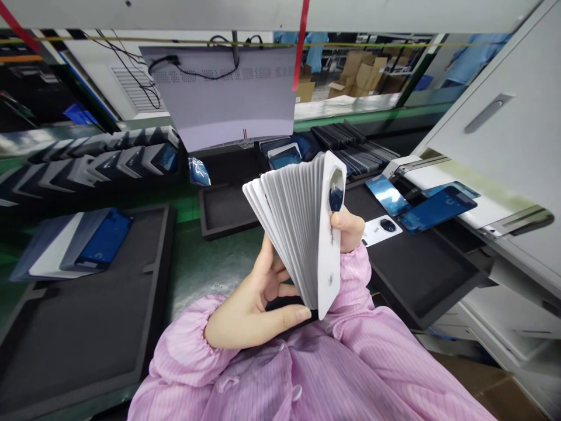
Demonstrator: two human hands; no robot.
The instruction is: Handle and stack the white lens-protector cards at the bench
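A thick, fanned stack of white phone back panels is held upright in front of my chest. The front panel faces right and carries a dark camera area near its top. My right hand grips the stack from the right, thumb on the front panel, other fingers hidden behind. My left hand cups the lower left of the stack, its thumb at the bottom edge and its fingers behind. A single white phone panel lies just beyond my right hand.
At left a black foam tray bears a stack of blue-filmed panels. Racked panels line the back left. A monitor hangs ahead. Blue-filmed panels lie on the right, over a black tray beside a white machine.
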